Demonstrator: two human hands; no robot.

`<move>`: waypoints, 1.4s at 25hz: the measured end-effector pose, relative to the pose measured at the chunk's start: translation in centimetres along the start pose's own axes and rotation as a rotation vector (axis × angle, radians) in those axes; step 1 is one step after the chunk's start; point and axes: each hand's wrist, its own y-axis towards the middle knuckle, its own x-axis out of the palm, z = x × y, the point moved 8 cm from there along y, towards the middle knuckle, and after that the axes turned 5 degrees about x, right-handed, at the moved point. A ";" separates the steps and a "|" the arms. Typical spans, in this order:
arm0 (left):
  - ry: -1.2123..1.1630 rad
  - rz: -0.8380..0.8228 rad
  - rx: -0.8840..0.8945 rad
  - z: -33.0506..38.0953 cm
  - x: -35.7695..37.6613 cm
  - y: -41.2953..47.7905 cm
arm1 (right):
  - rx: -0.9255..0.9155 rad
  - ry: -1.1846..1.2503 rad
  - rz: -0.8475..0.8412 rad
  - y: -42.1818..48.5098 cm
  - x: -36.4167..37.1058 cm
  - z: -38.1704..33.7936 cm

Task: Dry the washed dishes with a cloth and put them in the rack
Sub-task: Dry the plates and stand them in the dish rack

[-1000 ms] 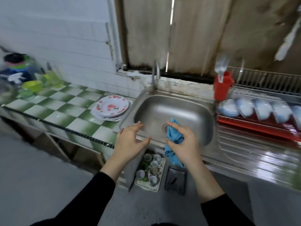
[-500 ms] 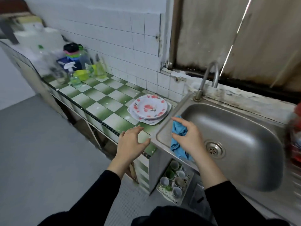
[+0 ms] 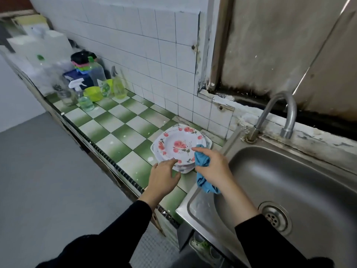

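Your left hand (image 3: 164,177): fingers released, the tips at the near rim of the plates (image 3: 176,146).
Your right hand (image 3: 212,168): fingers grasp the blue cloth (image 3: 205,185), just beside the plates.
Place of the plates: stacked on the green-white worktop (image 3: 123,132), left of the sink (image 3: 289,180).
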 end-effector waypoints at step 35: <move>0.111 0.060 0.854 -3.9 5.9 9.1 | 0.202 0.013 0.182 7.6 3.8 4.0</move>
